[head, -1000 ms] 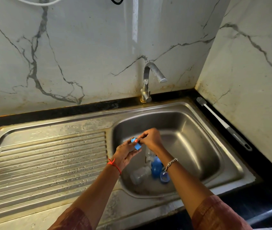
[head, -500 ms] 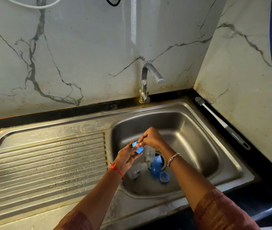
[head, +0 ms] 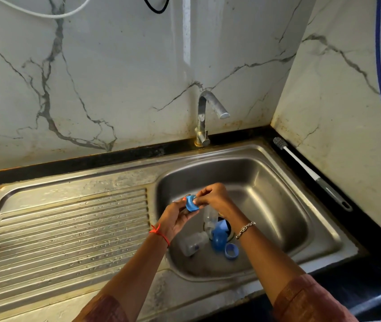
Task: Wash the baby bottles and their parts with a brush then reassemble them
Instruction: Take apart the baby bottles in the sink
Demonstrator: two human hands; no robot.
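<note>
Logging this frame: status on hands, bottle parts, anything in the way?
Left hand and right hand both grip blue ring over sink. Clear bottles, blue cap, second ring loose inside. Brush beside sink, untouched; nothing blocking.

Blue collar held over basin — bottles lie below.

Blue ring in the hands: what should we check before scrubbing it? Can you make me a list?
1. Grip on the small blue plastic ring by left hand and right hand: ok.
2. Long white-and-grey bottle brush picked up: not ok, it lies on the black counter.
3. Water running from the curved metal tap: not ok, none visible.
4. Clear plastic bottles and blue domed cap lying in the steel sink: ok.
5. Teat out of the ring: cannot tell.
</note>
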